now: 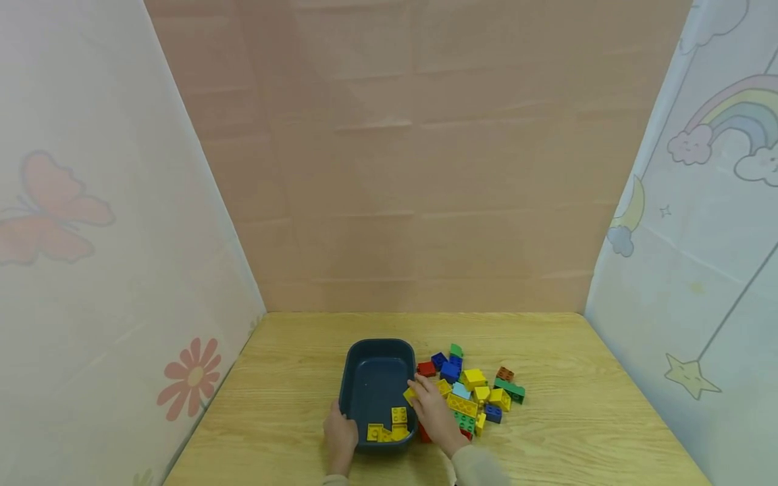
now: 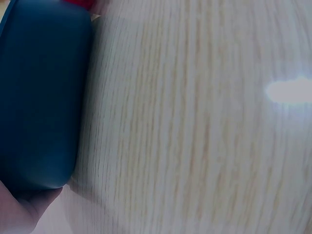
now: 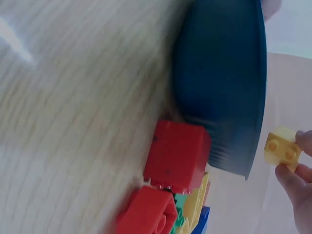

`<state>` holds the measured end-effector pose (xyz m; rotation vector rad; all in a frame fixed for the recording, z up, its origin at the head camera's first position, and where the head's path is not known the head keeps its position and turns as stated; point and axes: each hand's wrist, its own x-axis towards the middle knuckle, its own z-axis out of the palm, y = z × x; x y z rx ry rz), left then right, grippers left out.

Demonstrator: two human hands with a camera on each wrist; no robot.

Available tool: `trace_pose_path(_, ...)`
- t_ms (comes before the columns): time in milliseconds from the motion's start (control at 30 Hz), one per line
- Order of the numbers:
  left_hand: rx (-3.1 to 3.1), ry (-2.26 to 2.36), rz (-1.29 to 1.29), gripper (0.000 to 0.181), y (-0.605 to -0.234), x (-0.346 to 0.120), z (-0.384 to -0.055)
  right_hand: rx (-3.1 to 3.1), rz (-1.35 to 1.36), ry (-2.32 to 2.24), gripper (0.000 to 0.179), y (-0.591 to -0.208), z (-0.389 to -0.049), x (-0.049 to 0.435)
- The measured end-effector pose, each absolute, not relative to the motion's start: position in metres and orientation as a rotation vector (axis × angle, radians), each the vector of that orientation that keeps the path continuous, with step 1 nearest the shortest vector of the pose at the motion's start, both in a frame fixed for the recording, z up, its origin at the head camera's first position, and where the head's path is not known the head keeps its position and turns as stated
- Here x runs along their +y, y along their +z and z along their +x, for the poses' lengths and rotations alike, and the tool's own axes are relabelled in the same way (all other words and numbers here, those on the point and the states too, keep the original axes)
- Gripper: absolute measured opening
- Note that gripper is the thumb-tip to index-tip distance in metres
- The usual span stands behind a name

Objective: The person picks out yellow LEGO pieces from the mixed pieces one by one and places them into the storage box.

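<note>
A dark blue rectangular tub (image 1: 372,378) stands on the table, with several yellow toy bricks (image 1: 389,432) lying at its near end. My left hand (image 1: 340,435) holds the tub by its near left side; in the left wrist view a digit (image 2: 46,201) lies against the tub's corner (image 2: 44,97). Above the tub's right rim, my right hand (image 1: 433,413) pinches a yellow brick (image 3: 282,148) between thumb and fingers, its studs showing in the right wrist view. Two red bricks (image 3: 178,155) sit close beside the tub's outer wall.
A loose pile of bricks in yellow (image 1: 473,379), blue (image 1: 450,372), green (image 1: 512,390), red and other colours spreads over the wooden table (image 1: 279,405) right of the tub. A brown paper-like backdrop (image 1: 401,202) rises behind, and printed white panels stand at both sides.
</note>
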<state>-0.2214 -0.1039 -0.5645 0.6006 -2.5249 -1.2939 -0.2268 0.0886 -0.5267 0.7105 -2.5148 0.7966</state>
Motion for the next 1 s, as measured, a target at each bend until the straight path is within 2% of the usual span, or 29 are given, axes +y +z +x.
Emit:
trace_pose_path(367, -2.530, -1.292, 0.609, 0.048, -0.566, -0.104, -0.223, -2.610, 0.973, 0.541, 0.028, -0.530, -0.221, 0.078)
trace_pose_path(600, -2.525, -1.292, 0.615, 0.046, -0.569, -0.104, -0.224, -2.691, 1.042, 0.283, 0.029, -0.530, -0.219, 0.073)
trace_pose_path(1000, -2.518, -1.295, 0.610, 0.046, -0.568, -0.103, -0.223, -2.797, 1.143, 0.227, 0.022, -0.533, -0.220, 0.067)
